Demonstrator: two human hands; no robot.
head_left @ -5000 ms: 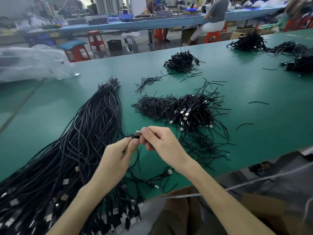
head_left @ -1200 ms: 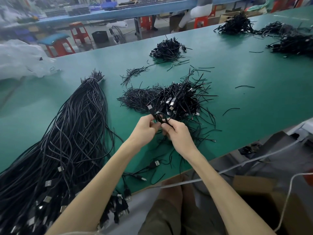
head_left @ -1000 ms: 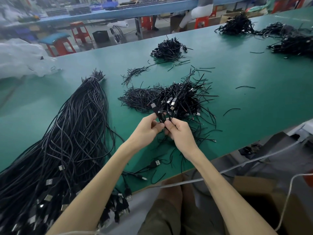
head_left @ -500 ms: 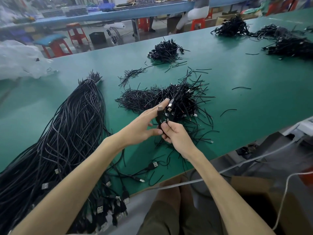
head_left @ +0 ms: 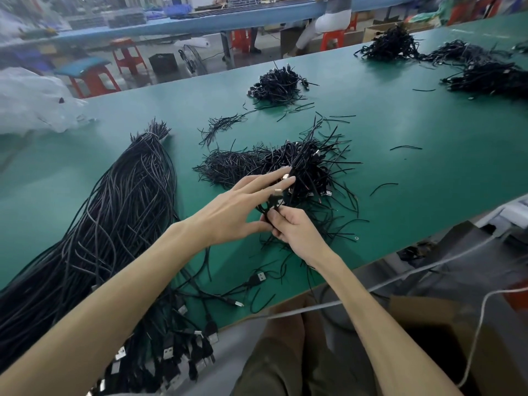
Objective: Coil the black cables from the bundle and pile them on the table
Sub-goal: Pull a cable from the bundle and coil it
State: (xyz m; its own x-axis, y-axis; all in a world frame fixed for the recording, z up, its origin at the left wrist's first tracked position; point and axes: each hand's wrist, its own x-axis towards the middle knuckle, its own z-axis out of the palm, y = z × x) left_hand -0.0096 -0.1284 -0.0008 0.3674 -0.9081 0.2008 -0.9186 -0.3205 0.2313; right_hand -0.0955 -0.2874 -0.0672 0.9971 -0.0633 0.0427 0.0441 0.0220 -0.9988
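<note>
Our right hand (head_left: 297, 230) pinches the small coiled cable (head_left: 271, 200) at the near edge of the pile of coils (head_left: 303, 167) on the green table (head_left: 428, 172). Our left hand (head_left: 237, 210) is open, fingers straight. The cable looks light, limp and springy, so we judge it best pinched across all its loops.

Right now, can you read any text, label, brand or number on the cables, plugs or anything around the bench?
No text can be read in this view.
plugs at the near end of the bundle: no marking shows.
cardboard box: no print shows.
far bench: items too blurred to read.
</note>
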